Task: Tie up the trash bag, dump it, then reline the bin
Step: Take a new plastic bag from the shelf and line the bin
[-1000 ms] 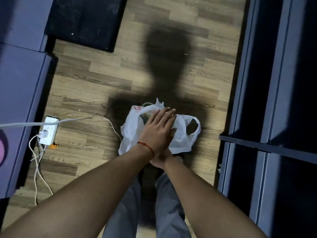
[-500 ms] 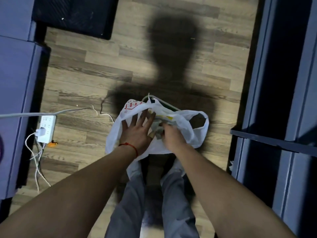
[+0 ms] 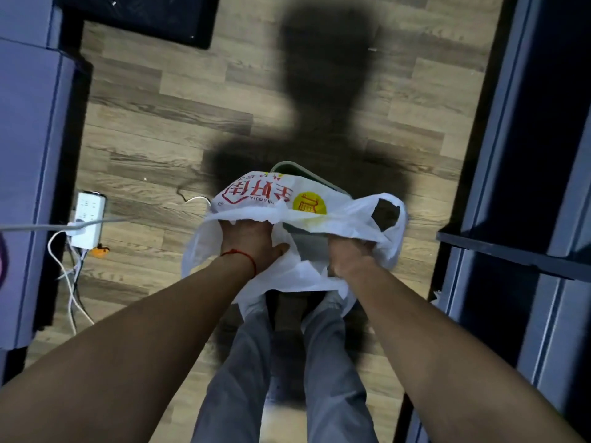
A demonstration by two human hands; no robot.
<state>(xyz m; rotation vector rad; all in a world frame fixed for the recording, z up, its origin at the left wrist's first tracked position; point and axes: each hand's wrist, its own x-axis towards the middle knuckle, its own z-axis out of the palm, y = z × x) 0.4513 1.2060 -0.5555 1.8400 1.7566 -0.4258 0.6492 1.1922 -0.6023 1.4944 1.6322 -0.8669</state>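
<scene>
1. While both hands spread it, the white plastic shopping bag (image 3: 335, 212) hangs over the green bin (image 3: 287, 167) on the wood floor (image 3: 160, 129).
2. Left hand (image 3: 252, 244) has fingers tucked inside the bag's mouth; right hand (image 3: 348, 254) is fisted around its edge.
3. Thin, limp, slippery film: best gripped at the handle loop (image 3: 388, 215) or rim.
4. Compared with 0.5 s earlier, the hands are further apart and the mouth wider.

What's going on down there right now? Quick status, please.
Left hand and right hand both gripping the white plastic bag, spreading it open. Bin just behind, mostly covered. Power strip and cables off left, not in the way.
</scene>
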